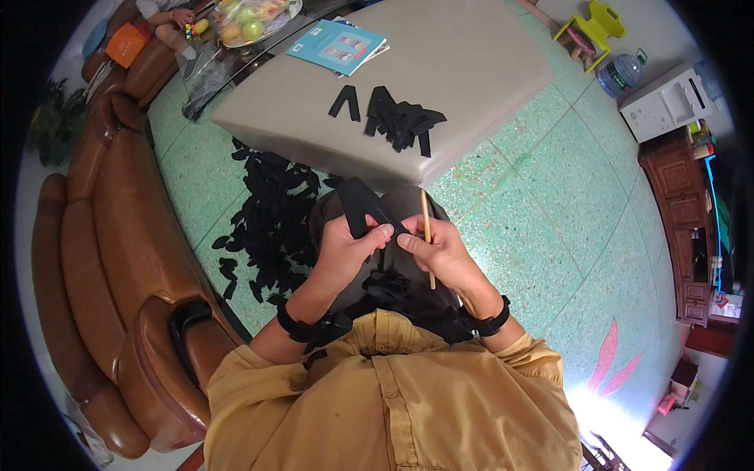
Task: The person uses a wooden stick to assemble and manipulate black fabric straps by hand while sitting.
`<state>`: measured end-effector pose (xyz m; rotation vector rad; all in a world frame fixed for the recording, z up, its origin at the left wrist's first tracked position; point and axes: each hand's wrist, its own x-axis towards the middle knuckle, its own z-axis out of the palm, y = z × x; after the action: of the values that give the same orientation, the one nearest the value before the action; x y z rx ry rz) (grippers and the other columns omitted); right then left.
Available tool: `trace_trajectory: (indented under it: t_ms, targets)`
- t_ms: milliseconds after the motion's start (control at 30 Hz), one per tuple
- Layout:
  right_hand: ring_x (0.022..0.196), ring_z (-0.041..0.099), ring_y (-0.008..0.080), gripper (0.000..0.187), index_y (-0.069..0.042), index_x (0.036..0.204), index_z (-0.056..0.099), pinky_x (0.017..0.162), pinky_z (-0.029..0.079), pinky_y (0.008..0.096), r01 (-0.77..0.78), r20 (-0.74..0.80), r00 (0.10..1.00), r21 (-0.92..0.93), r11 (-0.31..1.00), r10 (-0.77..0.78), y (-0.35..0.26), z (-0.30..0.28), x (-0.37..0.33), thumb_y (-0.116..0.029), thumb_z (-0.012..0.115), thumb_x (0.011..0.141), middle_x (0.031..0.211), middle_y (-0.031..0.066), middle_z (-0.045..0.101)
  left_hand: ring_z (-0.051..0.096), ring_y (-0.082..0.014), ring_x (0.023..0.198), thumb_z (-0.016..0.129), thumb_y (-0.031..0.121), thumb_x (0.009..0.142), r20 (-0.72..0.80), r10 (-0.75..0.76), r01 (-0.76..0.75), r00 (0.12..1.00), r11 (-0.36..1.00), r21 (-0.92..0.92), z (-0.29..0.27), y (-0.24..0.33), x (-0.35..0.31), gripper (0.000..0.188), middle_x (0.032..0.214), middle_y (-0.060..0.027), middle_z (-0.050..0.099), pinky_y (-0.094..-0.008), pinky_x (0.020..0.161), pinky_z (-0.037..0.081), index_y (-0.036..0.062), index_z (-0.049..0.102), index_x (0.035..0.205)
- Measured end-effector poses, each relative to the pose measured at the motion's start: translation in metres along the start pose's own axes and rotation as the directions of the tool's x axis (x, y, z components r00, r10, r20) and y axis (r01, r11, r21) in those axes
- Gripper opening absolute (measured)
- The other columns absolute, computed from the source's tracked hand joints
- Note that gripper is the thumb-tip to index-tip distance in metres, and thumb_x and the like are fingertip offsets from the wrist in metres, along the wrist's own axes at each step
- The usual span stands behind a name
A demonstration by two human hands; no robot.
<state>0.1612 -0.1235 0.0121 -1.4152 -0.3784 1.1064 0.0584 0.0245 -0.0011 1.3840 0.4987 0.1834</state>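
Observation:
Above my lap, a folded black fabric strip (359, 202) is stretched between my two hands. My left hand (344, 250) pinches it between thumb and fingers. Close beside it, my right hand (441, 250) grips the strip's other end, thumb pressed on top. A thin wooden stick (426, 212) is tucked between the fingers of my right hand and points away from me. More black cloth (386, 286) lies in my lap, its exact shape unclear. On the beige padded bench ahead sits a small heap of black strips (402, 122), with a bent strip (345, 103) to its left.
Many black strips (271, 208) are heaped on the green floor (534, 212) left of my legs. A blue book (338, 47) rests on the bench (479, 63). A brown leather sofa (129, 235) runs along the left. Another person (169, 27) sits at the far left.

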Motion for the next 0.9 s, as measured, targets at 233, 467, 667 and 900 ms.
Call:
trace_trajectory:
  t_ms: [233,467,667,900]
  targets:
    - [0.06,0.043,0.0036,0.015,-0.002,0.088,0.058,0.054,0.034,0.0198,0.087,0.018,0.996,-0.109,0.99,-0.086,0.002,0.005,0.0,-0.017,0.055,0.09,0.068,-0.0019,0.056,0.051,-0.0079,0.062,0.062,0.005,0.082,0.056,-0.011,0.023,0.998,0.975,-0.222,0.002,-0.001,0.001,0.005,0.072,-0.0014,0.057,-0.0212,0.056,0.04,0.0028,0.059,0.078]
    - [0.055,0.041,0.0035,0.017,-0.002,0.08,0.059,0.049,0.032,0.0206,0.104,-0.003,0.994,-0.144,0.984,-0.106,0.005,0.008,0.0,-0.016,0.056,0.089,0.061,-0.0022,0.054,0.053,-0.0081,0.062,0.062,0.007,0.083,-0.131,0.05,-0.069,0.99,0.987,-0.145,0.002,-0.004,0.005,0.006,0.071,-0.0009,0.057,-0.021,0.055,0.039,0.0035,0.059,0.081]
    - [0.046,0.038,0.0031,0.016,-0.003,0.078,0.059,0.042,0.026,0.0203,0.038,-0.023,0.999,0.048,0.998,-0.037,0.009,0.007,-0.004,-0.016,0.058,0.088,0.06,-0.001,0.055,0.053,-0.0085,0.06,0.061,0.008,0.083,0.058,-0.075,0.087,0.996,0.963,-0.255,0.0,0.012,0.008,0.007,0.071,-0.0028,0.059,-0.0201,0.054,0.041,0.0012,0.059,0.083]
    - [0.067,0.046,0.0041,0.017,-0.001,0.088,0.06,0.058,0.038,0.0206,0.326,-0.033,0.944,-0.068,0.943,-0.329,0.009,-0.007,0.0,-0.015,0.067,0.082,0.076,-0.003,0.056,0.055,-0.0078,0.065,0.064,0.005,0.081,0.165,-0.047,0.055,0.985,0.998,-0.04,-0.003,0.016,0.001,0.012,0.075,-0.0021,0.059,-0.0201,0.056,0.044,0.0002,0.056,0.089]
